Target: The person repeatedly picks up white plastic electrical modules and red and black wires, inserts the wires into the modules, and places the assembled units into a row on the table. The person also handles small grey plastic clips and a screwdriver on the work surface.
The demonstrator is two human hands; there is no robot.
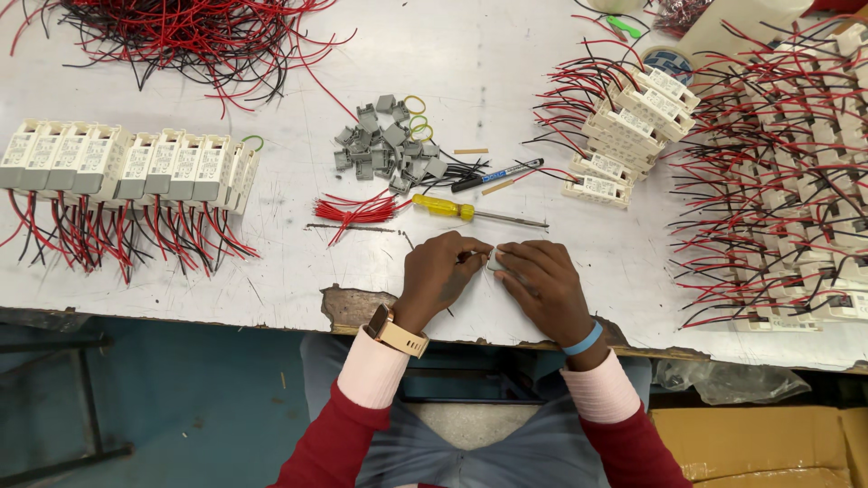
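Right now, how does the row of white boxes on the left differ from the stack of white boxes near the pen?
The row of white boxes stands side by side in one line; the stack of white boxes is piled in tilted layers. The row's wires hang toward the table edge; the stack's wires point left. Both carry red and black wires.

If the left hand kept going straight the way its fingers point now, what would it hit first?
The left hand points right, toward the right hand. It would almost at once meet the small white part pinched between them, then the right hand's fingers. Depth looks level on the table.
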